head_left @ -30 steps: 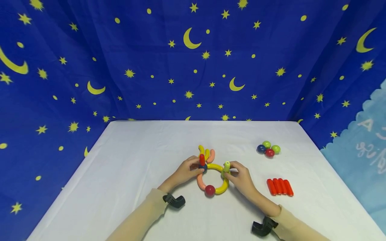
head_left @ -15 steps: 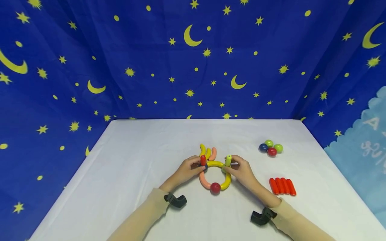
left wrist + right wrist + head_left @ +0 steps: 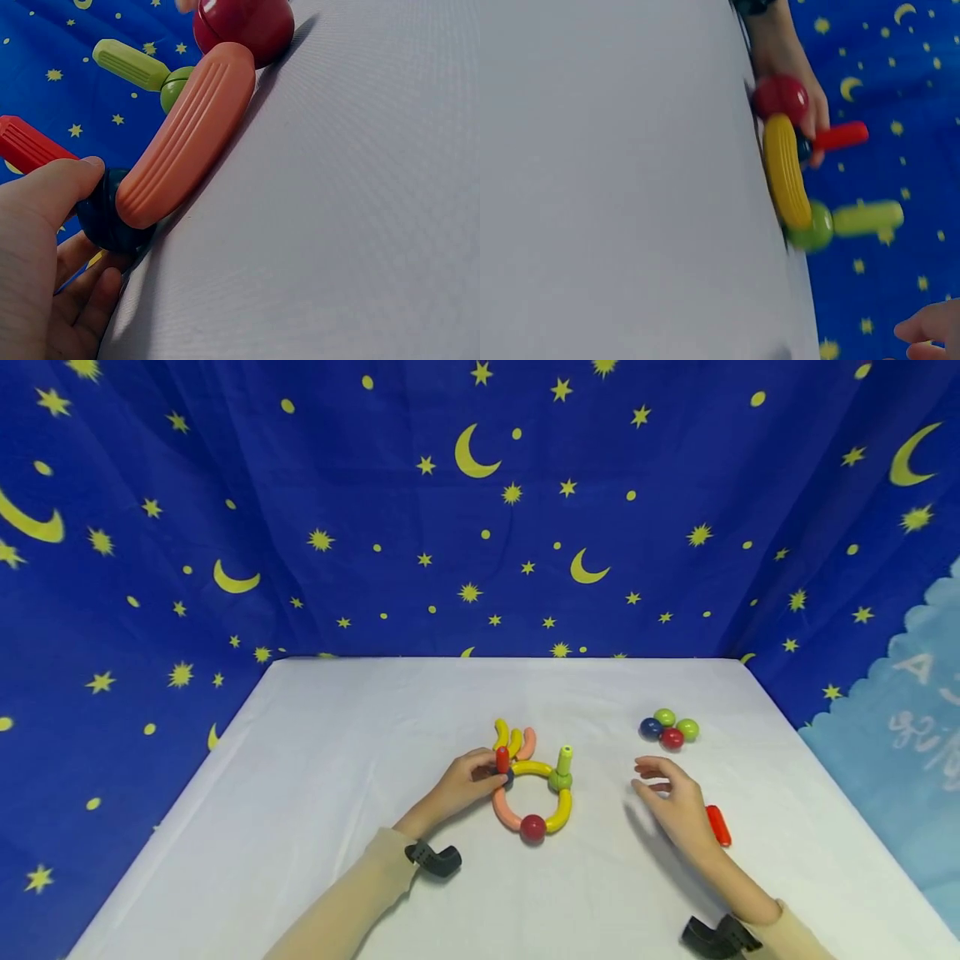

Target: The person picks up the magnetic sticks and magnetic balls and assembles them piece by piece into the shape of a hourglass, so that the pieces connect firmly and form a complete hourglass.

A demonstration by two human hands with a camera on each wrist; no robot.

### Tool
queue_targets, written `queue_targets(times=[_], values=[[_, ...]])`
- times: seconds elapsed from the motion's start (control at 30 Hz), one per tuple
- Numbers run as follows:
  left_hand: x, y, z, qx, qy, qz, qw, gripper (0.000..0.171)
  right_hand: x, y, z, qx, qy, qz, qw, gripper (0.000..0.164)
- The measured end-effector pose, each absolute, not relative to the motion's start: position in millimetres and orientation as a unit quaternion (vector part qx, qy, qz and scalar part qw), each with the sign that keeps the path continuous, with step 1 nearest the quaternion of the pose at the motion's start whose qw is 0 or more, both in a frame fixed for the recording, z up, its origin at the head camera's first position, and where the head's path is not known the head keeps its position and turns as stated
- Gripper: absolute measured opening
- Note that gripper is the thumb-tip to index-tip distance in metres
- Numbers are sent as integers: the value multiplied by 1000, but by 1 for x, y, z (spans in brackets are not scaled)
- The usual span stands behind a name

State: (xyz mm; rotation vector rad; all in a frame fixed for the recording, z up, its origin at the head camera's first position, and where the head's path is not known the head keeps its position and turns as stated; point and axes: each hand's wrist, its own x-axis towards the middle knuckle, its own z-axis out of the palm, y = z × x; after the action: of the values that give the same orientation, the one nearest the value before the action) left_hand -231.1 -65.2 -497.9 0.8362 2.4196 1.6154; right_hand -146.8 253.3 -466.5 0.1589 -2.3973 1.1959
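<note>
A ring of toy balls and curved rods lies on the white table. Its salmon curved rod [image 3: 187, 135] joins a dark blue ball [image 3: 109, 221] to a red ball [image 3: 533, 828]. Yellow curved rods [image 3: 558, 812] lead to a green ball [image 3: 560, 781], on which a light green stick [image 3: 566, 758] stands upright. My left hand [image 3: 465, 785] grips the blue ball between thumb and fingers, beside the red stick [image 3: 502, 758] upright on it. Apart from the ring, my right hand [image 3: 678, 806] hovers at the right, fingers loosely bent, holding nothing.
Behind the ring lie spare curved rods [image 3: 516, 742], yellow and salmon. Several loose balls [image 3: 672, 739] sit at the back right. A red stick [image 3: 718, 826] shows beside my right hand, which hides others. A blue star-patterned cloth [image 3: 375, 510] hangs behind the table.
My right hand has let go of the green ball and light green stick and moved right, over the red sticks. The left hand has kept its grip on the blue ball.
</note>
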Motion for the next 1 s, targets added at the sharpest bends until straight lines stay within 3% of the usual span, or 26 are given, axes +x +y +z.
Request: queue_targets(times=[0.2, 0.47, 0.73, 1.0], values=[[-230, -65, -498, 278, 791, 543, 53, 28, -125, 292, -467, -2, -890, 376, 258, 28], [-231, -66, -497, 282, 798, 530, 57, 33, -96, 322, -472, -79, -906, 355, 216, 29], [-231, -71, -489, 308, 796, 516, 77, 43, -91, 335, -476, -96, -922, 319, 195, 34], [-238, -79, -494, 332, 787, 499, 148, 53, -98, 323, -467, -102, -892, 375, 230, 34]])
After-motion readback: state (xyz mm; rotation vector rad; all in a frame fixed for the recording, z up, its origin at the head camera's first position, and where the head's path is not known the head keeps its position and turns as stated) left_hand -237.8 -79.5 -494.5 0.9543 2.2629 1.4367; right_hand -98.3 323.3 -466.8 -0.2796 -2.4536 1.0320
